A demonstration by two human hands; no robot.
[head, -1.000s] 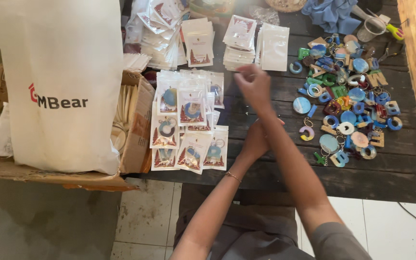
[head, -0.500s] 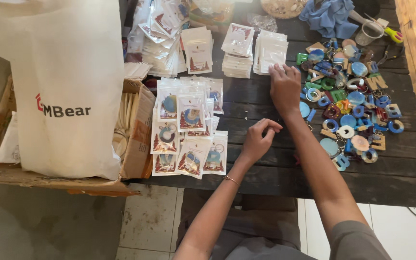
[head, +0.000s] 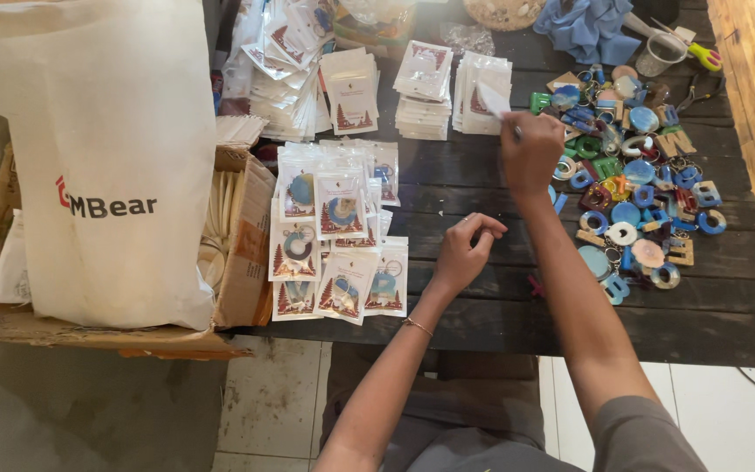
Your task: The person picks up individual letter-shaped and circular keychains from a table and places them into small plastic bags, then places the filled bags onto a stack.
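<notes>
White pouch (head: pixel 493 99) pinched in right hand (head: pixel 530 153), lifted just off the pouch stack (head: pixel 481 83) — lying up-left of the knuckles. Left hand (head: pixel 465 249) nearer, fingertips pinched together; contents not discernible.

Filled packets (head: pixel 334 232) spread on tabletop (head: pixel 482 306) near front edge, left of left hand (head: pixel 463 253). Behind them, packet stacks (head: pixel 425 83) in row along far side. Keychain pile (head: pixel 635 166) on tabletop right part, just right of right hand (head: pixel 530 153). Right hand lifts single packet (head: pixel 493 100) above rightmost stack. Cardboard box (head: pixel 246 236) left of tabletop, touching its edge; cloth bag (head: pixel 107 157) stands in box. Cloth (head: pixel 592 26), cup (head: pixel 657 54) behind keychain pile.
</notes>
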